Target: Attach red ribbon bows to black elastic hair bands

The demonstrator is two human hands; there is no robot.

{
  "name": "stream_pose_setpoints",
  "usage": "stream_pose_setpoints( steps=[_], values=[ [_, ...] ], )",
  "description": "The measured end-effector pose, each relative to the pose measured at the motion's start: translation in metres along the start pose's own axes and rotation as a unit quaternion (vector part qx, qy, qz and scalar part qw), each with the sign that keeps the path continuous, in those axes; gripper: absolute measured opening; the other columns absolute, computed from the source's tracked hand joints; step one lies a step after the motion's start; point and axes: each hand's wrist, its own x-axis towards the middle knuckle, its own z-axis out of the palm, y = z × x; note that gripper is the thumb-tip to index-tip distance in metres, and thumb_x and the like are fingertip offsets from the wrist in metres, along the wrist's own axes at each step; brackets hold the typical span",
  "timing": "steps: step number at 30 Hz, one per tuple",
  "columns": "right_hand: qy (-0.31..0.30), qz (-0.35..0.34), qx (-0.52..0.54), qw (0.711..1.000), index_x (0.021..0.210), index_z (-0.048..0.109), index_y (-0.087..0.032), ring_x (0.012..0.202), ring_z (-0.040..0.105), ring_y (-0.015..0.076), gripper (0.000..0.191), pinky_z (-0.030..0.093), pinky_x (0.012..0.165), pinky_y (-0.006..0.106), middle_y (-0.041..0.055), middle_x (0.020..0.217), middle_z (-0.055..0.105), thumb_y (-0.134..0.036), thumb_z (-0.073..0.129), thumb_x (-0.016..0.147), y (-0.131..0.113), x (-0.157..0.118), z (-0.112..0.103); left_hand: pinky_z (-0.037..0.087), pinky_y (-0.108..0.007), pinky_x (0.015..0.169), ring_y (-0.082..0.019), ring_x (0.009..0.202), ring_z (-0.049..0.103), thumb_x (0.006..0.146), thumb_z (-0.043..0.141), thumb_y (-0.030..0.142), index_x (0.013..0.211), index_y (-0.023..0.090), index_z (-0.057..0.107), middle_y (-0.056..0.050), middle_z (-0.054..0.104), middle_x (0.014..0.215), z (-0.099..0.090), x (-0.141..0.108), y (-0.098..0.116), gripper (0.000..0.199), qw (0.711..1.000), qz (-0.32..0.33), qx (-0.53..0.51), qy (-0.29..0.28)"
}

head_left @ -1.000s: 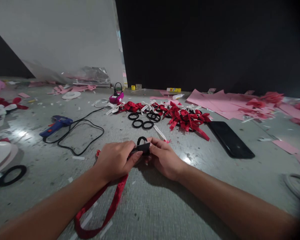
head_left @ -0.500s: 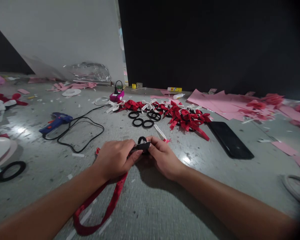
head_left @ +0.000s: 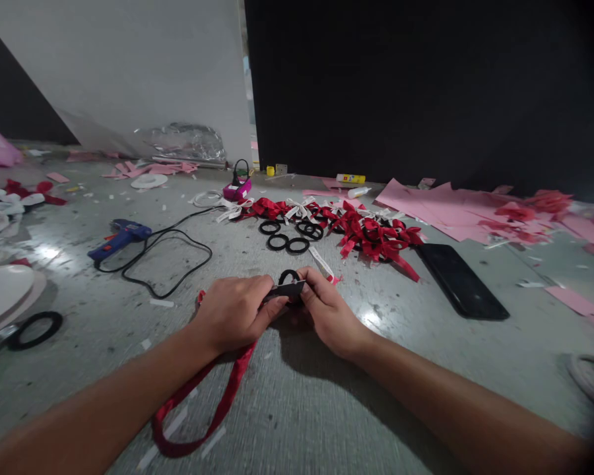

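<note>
My left hand (head_left: 235, 309) is closed on a dark flat strip (head_left: 291, 289), its thumb and fingers pressed together. The fingers of my right hand (head_left: 329, 310) pinch the strip's other end. A small black ring (head_left: 289, 276) stands upright just behind the strip, between the hands; what grips it is hidden. From under my left hand a red ribbon (head_left: 228, 396) loops down over the grey floor. Beyond the hands lie several loose black rings (head_left: 297, 245) and a heap of red bows (head_left: 371, 234), with white bows (head_left: 299, 210) among them.
A blue glue gun (head_left: 119, 239) with a black cord lies at the left. White discs (head_left: 4, 290) and a larger black ring (head_left: 35, 330) are at the left edge. Right of the bows are a black phone (head_left: 462, 280) and pink paper (head_left: 440, 208). Dark panel (head_left: 400, 86) behind.
The whole view has shifted slightly, so things appear a little farther right. More of the dark strip's flat face shows between my hands; both hands keep their hold.
</note>
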Motion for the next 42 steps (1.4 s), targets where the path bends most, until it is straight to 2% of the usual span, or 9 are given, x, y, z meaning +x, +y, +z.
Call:
stream_pose_setpoints(
  steps=[6,11,14,19,30,33,37,39,42],
  values=[
    [0.008,-0.053,-0.114,0.992,0.090,0.046,-0.023,0.063,0.042,0.0128,0.018,0.036,0.055,0.025,-0.0015,0.076,0.044,-0.038,0.044,0.098,0.000,-0.001,0.001,0.031,-0.030,0.050,-0.019,0.057,0.059,0.097,0.032,0.052,0.080,0.018,0.054,-0.005,0.063,0.065,0.000,-0.001,0.002,0.044,1.000,0.000,0.016,0.007],
    [0.000,-0.058,-0.165,0.985,0.091,0.047,-0.023,0.060,0.043,0.0129,0.014,0.036,0.054,0.025,-0.0015,0.074,0.046,-0.032,0.041,0.099,-0.001,-0.002,0.002,0.031,-0.031,0.050,-0.020,0.057,0.060,0.097,0.031,0.050,0.080,0.017,0.055,-0.005,0.063,0.064,0.001,0.000,0.002,0.044,1.000,0.008,0.025,0.017],
    [-0.004,-0.048,-0.143,0.989,0.089,0.046,-0.023,0.059,0.044,0.0124,0.017,0.038,0.053,0.026,-0.0016,0.074,0.046,-0.036,0.042,0.099,-0.001,-0.001,0.001,0.029,-0.032,0.050,-0.021,0.056,0.060,0.097,0.032,0.051,0.079,0.018,0.054,-0.005,0.063,0.064,0.000,0.000,0.001,0.044,1.000,0.001,0.025,0.013],
    [-0.019,-0.015,-0.034,0.999,0.088,0.043,-0.024,0.058,0.046,0.0118,0.022,0.041,0.052,0.026,-0.0025,0.076,0.045,-0.044,0.045,0.096,-0.001,0.001,0.000,0.029,-0.032,0.051,-0.021,0.057,0.060,0.097,0.033,0.051,0.078,0.019,0.052,-0.004,0.063,0.065,-0.001,-0.001,-0.001,0.042,1.000,-0.014,0.027,0.008],
    [-0.005,-0.061,-0.171,0.983,0.089,0.050,-0.023,0.063,0.044,0.0138,0.012,0.036,0.056,0.026,-0.0010,0.072,0.048,-0.029,0.044,0.098,-0.002,-0.002,0.002,0.027,-0.032,0.051,-0.021,0.056,0.058,0.097,0.032,0.050,0.079,0.019,0.052,-0.004,0.062,0.063,0.001,-0.001,0.002,0.042,0.999,-0.001,0.027,0.016],
    [-0.015,-0.036,-0.137,0.990,0.089,0.049,-0.023,0.062,0.044,0.0130,0.014,0.037,0.054,0.025,-0.0013,0.074,0.046,-0.033,0.046,0.098,-0.001,-0.001,0.000,0.027,-0.032,0.052,-0.021,0.056,0.058,0.097,0.032,0.050,0.078,0.019,0.051,-0.004,0.062,0.064,0.000,-0.002,0.001,0.041,1.000,-0.003,0.019,0.009],
    [-0.036,0.001,-0.019,0.999,0.089,0.047,-0.023,0.065,0.045,0.0128,0.022,0.042,0.056,0.026,-0.0013,0.080,0.045,-0.044,0.049,0.095,0.000,0.000,-0.002,0.026,-0.031,0.052,-0.020,0.057,0.058,0.097,0.033,0.051,0.078,0.019,0.051,-0.004,0.062,0.064,0.000,-0.003,-0.001,0.041,1.000,-0.010,0.015,0.006],
    [-0.048,-0.003,0.005,0.999,0.088,0.046,-0.023,0.067,0.046,0.0132,0.024,0.044,0.058,0.027,-0.0011,0.081,0.045,-0.046,0.050,0.094,0.000,-0.001,-0.002,0.025,-0.031,0.052,-0.019,0.056,0.057,0.096,0.033,0.051,0.077,0.019,0.050,-0.003,0.061,0.062,-0.002,-0.002,-0.005,0.041,0.999,-0.030,0.014,0.010],
    [-0.060,-0.029,-0.067,0.996,0.088,0.049,-0.021,0.068,0.046,0.0130,0.023,0.043,0.062,0.029,-0.0007,0.079,0.048,-0.043,0.048,0.096,0.002,-0.003,0.001,0.025,-0.030,0.051,-0.018,0.054,0.055,0.097,0.033,0.047,0.076,0.020,0.050,-0.001,0.057,0.057,-0.006,0.001,-0.015,0.038,0.994,-0.099,0.008,0.042]
  ],
)
